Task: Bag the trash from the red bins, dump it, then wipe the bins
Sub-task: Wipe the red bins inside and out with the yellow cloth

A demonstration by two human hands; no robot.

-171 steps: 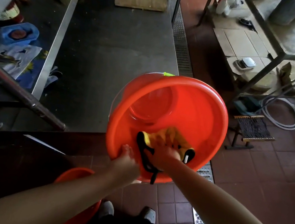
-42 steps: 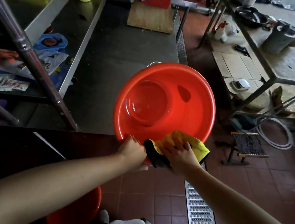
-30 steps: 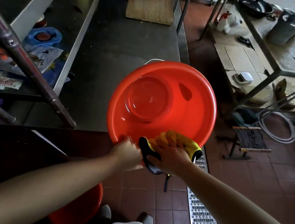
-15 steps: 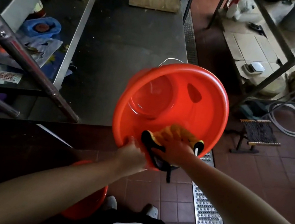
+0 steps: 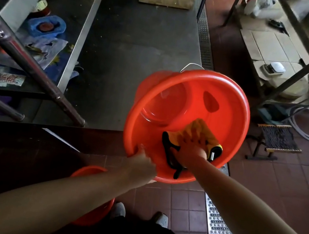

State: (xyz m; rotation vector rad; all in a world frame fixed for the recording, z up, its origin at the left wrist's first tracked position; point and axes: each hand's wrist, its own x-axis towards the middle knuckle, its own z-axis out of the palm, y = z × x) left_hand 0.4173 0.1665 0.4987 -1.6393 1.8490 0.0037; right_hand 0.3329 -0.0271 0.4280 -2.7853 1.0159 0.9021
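Single view: head-worn wide-angle camera, looking forward and steeply down over the person's own forearms. Close range on the tilted red bin [image 5: 189, 110] at centre; steel table [image 5: 142, 38] ahead, tiled floor [image 5: 302, 184] and shoes directly beneath. Edges bend.

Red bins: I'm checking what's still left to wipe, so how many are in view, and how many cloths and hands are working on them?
Red bins: 2, the tilted bin being wiped and the second bin on the floor.
Yellow cloths: 1, inside the tilted bin.
Hands: 2, left hand gripping the rim, right hand pressing the cloth.
Total: 5
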